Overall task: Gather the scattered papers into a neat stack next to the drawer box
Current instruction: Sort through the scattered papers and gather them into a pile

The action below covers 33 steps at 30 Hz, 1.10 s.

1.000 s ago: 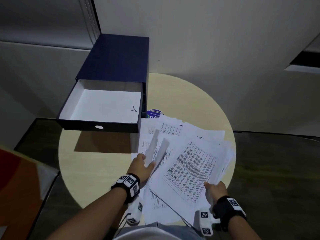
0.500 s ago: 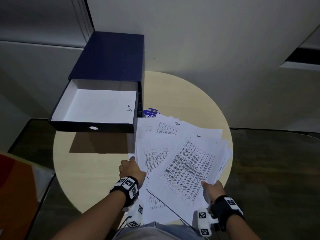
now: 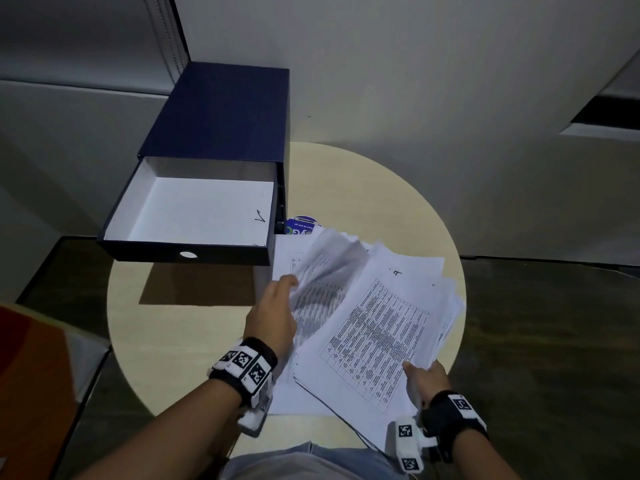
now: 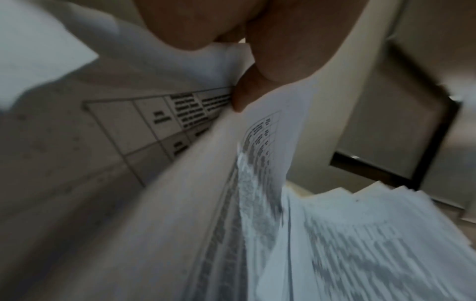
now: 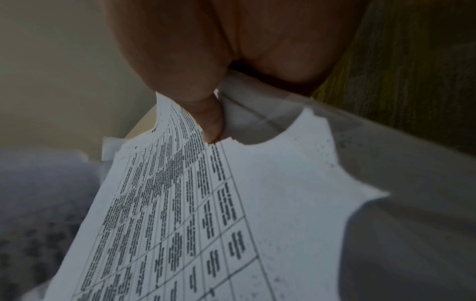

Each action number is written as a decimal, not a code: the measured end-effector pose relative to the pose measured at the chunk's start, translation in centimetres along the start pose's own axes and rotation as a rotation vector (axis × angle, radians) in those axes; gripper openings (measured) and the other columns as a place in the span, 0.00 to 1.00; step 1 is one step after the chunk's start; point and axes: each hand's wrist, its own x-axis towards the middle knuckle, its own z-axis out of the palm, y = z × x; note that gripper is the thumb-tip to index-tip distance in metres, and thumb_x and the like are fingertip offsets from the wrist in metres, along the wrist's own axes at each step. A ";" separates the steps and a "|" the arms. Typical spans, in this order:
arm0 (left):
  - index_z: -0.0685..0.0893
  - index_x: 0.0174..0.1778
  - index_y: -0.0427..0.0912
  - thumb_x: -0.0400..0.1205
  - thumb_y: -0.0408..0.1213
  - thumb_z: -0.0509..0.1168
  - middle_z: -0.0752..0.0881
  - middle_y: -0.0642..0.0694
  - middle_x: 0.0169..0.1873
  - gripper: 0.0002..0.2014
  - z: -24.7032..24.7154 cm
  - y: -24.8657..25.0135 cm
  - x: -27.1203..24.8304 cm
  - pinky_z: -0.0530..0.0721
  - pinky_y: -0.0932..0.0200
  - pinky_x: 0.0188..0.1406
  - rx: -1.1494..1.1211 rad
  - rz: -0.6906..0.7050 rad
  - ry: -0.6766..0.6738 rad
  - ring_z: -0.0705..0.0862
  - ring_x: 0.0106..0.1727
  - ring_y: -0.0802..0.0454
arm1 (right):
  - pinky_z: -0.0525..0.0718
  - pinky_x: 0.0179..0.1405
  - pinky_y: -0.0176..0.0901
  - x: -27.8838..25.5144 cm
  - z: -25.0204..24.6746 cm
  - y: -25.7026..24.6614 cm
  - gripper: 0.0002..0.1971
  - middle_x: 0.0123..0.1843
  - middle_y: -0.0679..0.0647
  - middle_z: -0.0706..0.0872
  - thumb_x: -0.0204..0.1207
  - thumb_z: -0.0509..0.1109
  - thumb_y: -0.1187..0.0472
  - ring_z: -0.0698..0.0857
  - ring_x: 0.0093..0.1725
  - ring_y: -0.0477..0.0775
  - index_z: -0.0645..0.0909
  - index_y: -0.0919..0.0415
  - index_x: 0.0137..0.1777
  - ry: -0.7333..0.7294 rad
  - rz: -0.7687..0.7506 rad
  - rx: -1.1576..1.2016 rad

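On the round pale wooden desk (image 3: 194, 341) I see the white printed papers (image 3: 377, 327) fanned out loosely on the right half, just right of the dark blue cardboard drawer box (image 3: 221, 133). Its white-lined drawer (image 3: 194, 216) is pulled out toward me, and the papers' far left corner lies just beside the drawer's front right corner. Peeking out from under the far edge of the papers, next to the box, is a small blue and white round label (image 3: 302, 226); its print is too small for me to read.

My left hand (image 3: 273, 320) has its grip closed on a curling bundle of sheets at the left side of the pile, lifting them off the desk; the left wrist view shows the thumb on top and a fingertip (image 4: 244, 95) beneath, pinching the edge of the paper, with motion blur on the sheets. My right hand (image 3: 424, 379) pinches the near right corner of the pile, thumb on the top sheet with the printed table. The right wrist view confirms it: thumb (image 5: 180, 61) above, the sheet's edge bent against it, other fingers under the paper. The sheets' edges are not squared; corners stick out along the right side.
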 end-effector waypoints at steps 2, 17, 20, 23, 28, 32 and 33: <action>0.72 0.67 0.54 0.74 0.19 0.62 0.80 0.46 0.56 0.31 -2.2 2.0 0.4 0.87 0.50 0.36 -0.022 0.154 0.055 0.85 0.43 0.41 | 0.79 0.57 0.52 0.0 0.0 0.1 0.33 0.65 0.71 0.80 0.82 0.69 0.59 0.83 0.62 0.71 0.60 0.72 0.81 -0.009 -0.025 -0.014; 0.75 0.69 0.51 0.87 0.37 0.54 0.83 0.52 0.60 0.15 -0.7 4.3 4.5 0.79 0.57 0.59 -0.651 -0.319 -0.110 0.82 0.59 0.50 | 0.84 0.44 0.48 4.4 -1.8 2.2 0.26 0.58 0.61 0.85 0.72 0.75 0.55 0.87 0.52 0.66 0.77 0.64 0.68 -0.158 -0.096 0.013; 0.70 0.74 0.48 0.84 0.36 0.55 0.82 0.38 0.64 0.20 2.9 2.0 4.2 0.81 0.49 0.60 -0.469 -0.456 -0.281 0.83 0.58 0.39 | 0.79 0.67 0.63 6.8 -2.2 4.0 0.60 0.83 0.59 0.68 0.60 0.84 0.40 0.75 0.77 0.66 0.51 0.56 0.86 -0.175 -0.029 0.128; 0.60 0.80 0.44 0.81 0.31 0.61 0.82 0.34 0.64 0.31 5.3 0.1 3.5 0.82 0.53 0.54 -0.252 -0.443 -0.403 0.84 0.56 0.38 | 0.75 0.68 0.64 5.7 -2.6 2.8 0.70 0.85 0.59 0.65 0.54 0.80 0.29 0.70 0.80 0.61 0.41 0.53 0.87 -0.197 0.008 0.242; 0.60 0.79 0.53 0.79 0.31 0.57 0.81 0.40 0.54 0.32 7.2 -2.5 3.0 0.84 0.48 0.40 -0.140 -0.459 -0.673 0.82 0.43 0.42 | 0.71 0.66 0.60 3.5 -2.6 1.3 0.48 0.83 0.66 0.68 0.79 0.68 0.41 0.87 0.54 0.61 0.39 0.49 0.87 -0.240 0.050 0.385; 0.65 0.81 0.46 0.83 0.28 0.58 0.78 0.39 0.70 0.28 7.2 -1.0 3.0 0.84 0.54 0.55 -0.230 -0.427 -0.482 0.82 0.61 0.38 | 0.85 0.42 0.42 4.1 -2.5 1.6 0.52 0.74 0.66 0.80 0.78 0.74 0.51 0.90 0.47 0.56 0.34 0.55 0.86 -0.253 0.031 0.404; 0.67 0.80 0.45 0.85 0.29 0.58 0.76 0.40 0.73 0.26 7.7 -0.5 3.0 0.81 0.55 0.62 -0.263 -0.430 -0.463 0.80 0.67 0.38 | 0.83 0.34 0.40 4.0 -2.4 1.6 0.55 0.69 0.64 0.84 0.76 0.76 0.51 0.87 0.40 0.54 0.36 0.54 0.87 -0.254 0.036 0.393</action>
